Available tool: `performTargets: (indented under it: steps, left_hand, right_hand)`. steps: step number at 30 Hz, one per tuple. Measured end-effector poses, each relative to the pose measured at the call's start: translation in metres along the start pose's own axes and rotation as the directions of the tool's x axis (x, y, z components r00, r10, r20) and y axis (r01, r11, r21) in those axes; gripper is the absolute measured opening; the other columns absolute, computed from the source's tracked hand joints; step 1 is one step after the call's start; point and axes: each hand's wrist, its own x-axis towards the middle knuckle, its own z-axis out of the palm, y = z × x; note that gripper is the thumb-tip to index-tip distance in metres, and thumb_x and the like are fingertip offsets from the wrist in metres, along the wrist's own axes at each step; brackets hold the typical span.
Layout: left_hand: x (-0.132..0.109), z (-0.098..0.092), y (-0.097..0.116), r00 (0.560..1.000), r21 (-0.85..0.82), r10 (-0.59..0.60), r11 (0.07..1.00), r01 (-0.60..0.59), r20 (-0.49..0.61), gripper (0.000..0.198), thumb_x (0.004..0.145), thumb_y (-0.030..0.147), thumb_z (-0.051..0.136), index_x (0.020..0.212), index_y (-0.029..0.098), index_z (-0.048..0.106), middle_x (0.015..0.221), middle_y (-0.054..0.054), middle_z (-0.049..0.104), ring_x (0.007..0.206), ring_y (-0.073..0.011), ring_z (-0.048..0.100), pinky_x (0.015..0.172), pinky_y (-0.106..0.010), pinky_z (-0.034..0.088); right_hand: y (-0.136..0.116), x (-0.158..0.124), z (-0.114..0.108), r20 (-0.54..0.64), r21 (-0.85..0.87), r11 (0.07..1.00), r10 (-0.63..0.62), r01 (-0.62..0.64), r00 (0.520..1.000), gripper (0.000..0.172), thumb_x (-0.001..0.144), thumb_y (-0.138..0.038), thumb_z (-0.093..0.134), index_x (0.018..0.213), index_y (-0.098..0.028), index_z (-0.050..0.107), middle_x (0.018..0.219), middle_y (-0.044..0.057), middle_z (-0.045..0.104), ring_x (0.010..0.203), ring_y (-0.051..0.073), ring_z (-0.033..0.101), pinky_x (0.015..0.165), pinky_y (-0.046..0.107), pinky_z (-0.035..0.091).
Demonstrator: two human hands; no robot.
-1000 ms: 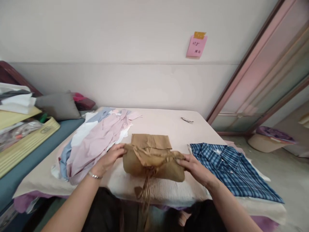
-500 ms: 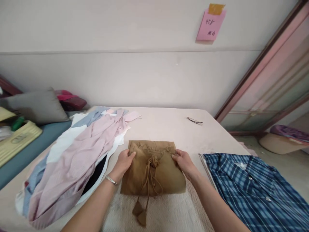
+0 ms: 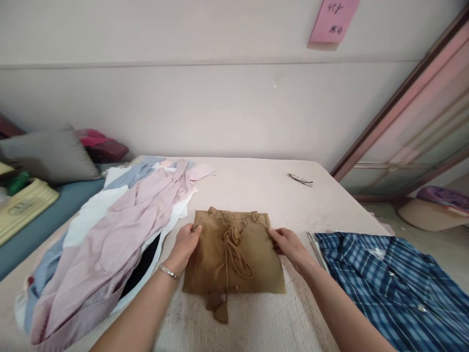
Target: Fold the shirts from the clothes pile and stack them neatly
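Note:
A brown garment [image 3: 252, 259], folded into a rough rectangle, lies on a textured cream cloth [image 3: 264, 322] in front of me. Its ruffled edge is at the far side, and a looped drawstring with leaf-shaped ends hangs down its middle. My left hand [image 3: 186, 244] pinches its upper left side, thumb on top. At the upper right side, my right hand [image 3: 289, 244] grips the edge between thumb and fingers. A bracelet circles my left wrist.
Pink, white and blue clothes [image 3: 124, 225] are heaped on the left. A folded blue plaid shirt [image 3: 384, 278] lies at the right. Glasses [image 3: 300, 180] rest near the far edge. Beyond the heap are a grey cushion [image 3: 54, 154] and a yellow box [image 3: 27, 203].
The garment's ruffled edge stands slightly higher, and its drawstring loops and tips have shifted up. My right hand is a little further right, still gripping. The view has tilted down slightly.

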Motion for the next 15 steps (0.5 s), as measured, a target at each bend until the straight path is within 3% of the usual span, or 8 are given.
performTargets:
  steps: [5, 10, 15]
  left_hand:
    - [0.000, 0.002, 0.004, 0.999, 0.080, 0.030, 0.996, -0.027, -0.032, 0.026, 0.078, 0.042, 0.066, 0.068, 0.022, 0.053, 0.060, 0.002, 0.051, 0.064, -0.0178, 0.049, 0.060, -0.028, 0.032]
    - [-0.004, 0.006, 0.007, 0.997, -0.133, 0.072, 0.989, -0.070, 0.009, 0.024, 0.078, 0.044, 0.062, 0.080, 0.020, 0.059, 0.070, 0.000, 0.059, 0.071, -0.0189, 0.055, 0.065, -0.027, 0.039]
    - [0.001, 0.008, 0.000, 0.999, -0.012, 0.029, 1.000, -0.029, -0.031, 0.025, 0.081, 0.043, 0.064, 0.086, 0.019, 0.061, 0.072, -0.001, 0.062, 0.072, -0.0199, 0.058, 0.067, -0.029, 0.042]
  right_hand:
    - [-0.011, -0.008, 0.005, -0.030, -0.227, 0.971, -0.080, 0.071, 0.996, 0.027, 0.086, -0.043, 0.053, 0.069, -0.023, 0.057, 0.065, 0.003, 0.061, 0.065, 0.019, 0.057, 0.060, 0.029, 0.038]
    - [-0.022, -0.002, 0.014, -0.181, -0.197, 0.954, -0.263, 0.227, 0.948, 0.023, 0.088, -0.040, 0.045, 0.078, -0.024, 0.059, 0.068, 0.001, 0.063, 0.070, 0.020, 0.056, 0.066, 0.029, 0.039]
    - [-0.014, 0.006, 0.018, -0.175, -0.324, 0.945, -0.111, 0.049, 0.978, 0.017, 0.084, -0.031, 0.051, 0.068, -0.024, 0.054, 0.064, 0.001, 0.061, 0.066, 0.020, 0.057, 0.063, 0.029, 0.037]
